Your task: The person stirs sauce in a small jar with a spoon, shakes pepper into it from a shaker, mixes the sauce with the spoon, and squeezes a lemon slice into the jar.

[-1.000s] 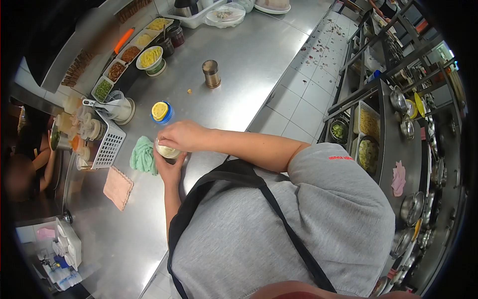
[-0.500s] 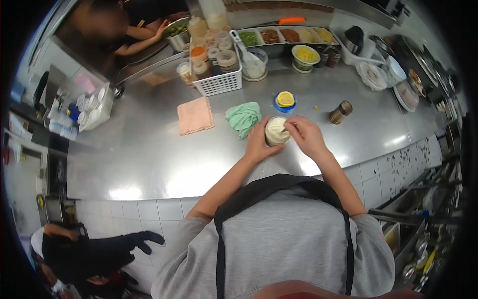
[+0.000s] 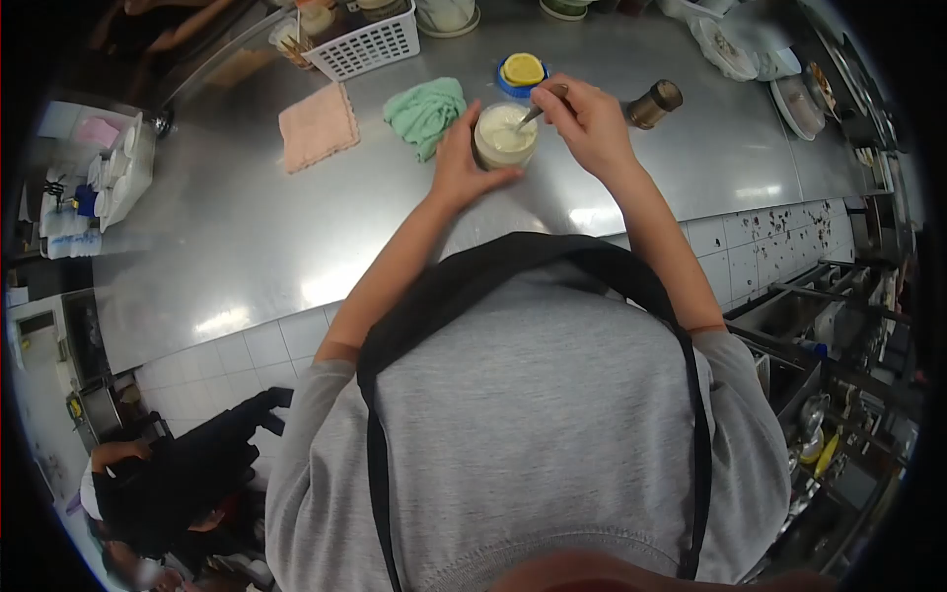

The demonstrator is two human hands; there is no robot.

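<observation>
A clear jar [image 3: 507, 153] of creamy white sauce [image 3: 501, 128] stands on the steel counter in front of me. My left hand [image 3: 462, 163] is wrapped round its left side, thumb along the near side. Between the fingers of my right hand [image 3: 590, 118] is the handle of a metal spoon [image 3: 538, 111], tilted, its lower end in the sauce. Just behind the jar lies a halved lemon [image 3: 524, 69] on a blue lid [image 3: 511, 90]. A crumpled green cloth [image 3: 426, 113] is close to my left fingers. To the right of my right hand is a pepper grinder [image 3: 655, 105].
A folded pink cloth [image 3: 319, 128] lies at the left. Along the back are a white basket [image 3: 367, 51] of bottles and a container [image 3: 448, 18]. Plastic-wrapped tubs [image 3: 797, 107] stand far right. Another person [image 3: 187, 474] in dark clothes is at lower left.
The view has tilted downward, so the counter things sit higher in it. My right hand has risen off the jar's rim, and more of the spoon shows. My left hand still holds the jar.
</observation>
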